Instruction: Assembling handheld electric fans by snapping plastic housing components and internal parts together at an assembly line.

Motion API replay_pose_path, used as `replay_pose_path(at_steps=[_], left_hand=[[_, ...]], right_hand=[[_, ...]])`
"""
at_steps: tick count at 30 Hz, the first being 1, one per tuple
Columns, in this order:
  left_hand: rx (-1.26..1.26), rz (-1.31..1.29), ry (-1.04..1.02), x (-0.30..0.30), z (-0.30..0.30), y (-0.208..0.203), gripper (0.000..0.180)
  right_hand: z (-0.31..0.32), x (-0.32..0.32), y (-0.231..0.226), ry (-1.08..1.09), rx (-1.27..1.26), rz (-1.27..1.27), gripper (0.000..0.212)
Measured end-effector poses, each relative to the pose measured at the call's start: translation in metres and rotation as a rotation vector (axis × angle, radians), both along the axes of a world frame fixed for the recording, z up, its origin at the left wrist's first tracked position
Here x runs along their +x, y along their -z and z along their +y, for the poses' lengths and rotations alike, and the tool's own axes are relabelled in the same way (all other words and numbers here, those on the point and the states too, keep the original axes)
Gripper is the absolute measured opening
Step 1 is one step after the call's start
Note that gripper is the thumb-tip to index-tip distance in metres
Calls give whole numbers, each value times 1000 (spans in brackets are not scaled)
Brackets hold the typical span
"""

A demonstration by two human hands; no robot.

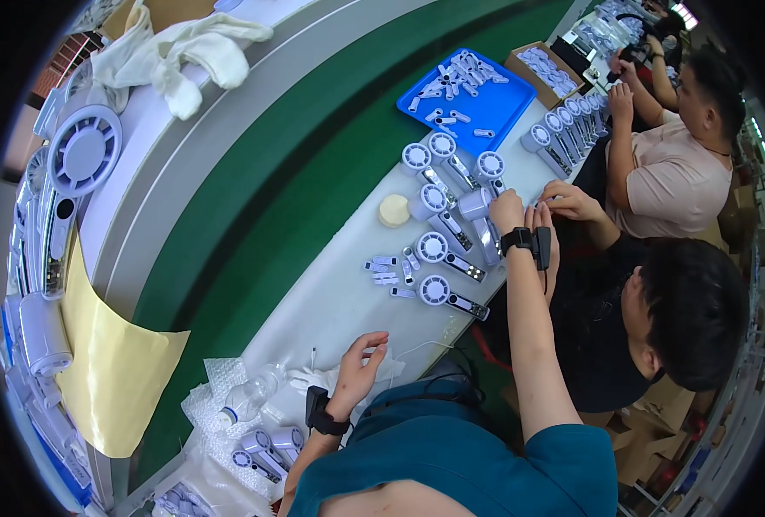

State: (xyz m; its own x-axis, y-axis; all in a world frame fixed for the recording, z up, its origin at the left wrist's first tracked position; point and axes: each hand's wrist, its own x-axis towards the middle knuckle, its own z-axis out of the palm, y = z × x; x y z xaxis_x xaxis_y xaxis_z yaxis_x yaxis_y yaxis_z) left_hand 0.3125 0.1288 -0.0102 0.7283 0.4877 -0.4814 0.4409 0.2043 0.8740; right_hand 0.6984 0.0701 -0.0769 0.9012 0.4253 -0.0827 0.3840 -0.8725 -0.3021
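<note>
My left hand (361, 372) is over the near part of the white table, its fingers loosely bent and apart, with nothing in it. Close below it are a clear plastic bottle (249, 396) and bubble wrap (224, 379). My right arm stretches far across to the right side of the table. There my right hand (507, 209) is closed at the handle end of a pale lavender handheld fan (490, 165); its fingertips are mostly hidden. More such fans stand or lie around it, among them one fan (432, 247) with an uncovered circuit board in its handle.
Small lavender casing parts (385, 267) and a round cream-coloured disc (393, 210) lie left of the fans. A blue tray (503, 86) holds white parts. A co-worker's hand (572, 203) is right beside mine. Across the green belt (253, 198) are white gloves (194, 53) and yellow paper (111, 362).
</note>
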Motion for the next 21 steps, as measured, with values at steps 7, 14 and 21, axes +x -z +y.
replay_pose_path(at_steps=[7, 14, 21], left_hand=[[-34, -32, 61, 0, -11, 1, 26], [-25, -19, -10, -20, -8, 7, 25], [-31, -45, -32, -25, -19, 4, 25]], right_hand=[[-5, 9, 18, 19, 128, -69, 31], [0, -58, -2, -32, 147, -167, 38], [-11, -84, -24, 44, 354, 40, 57]])
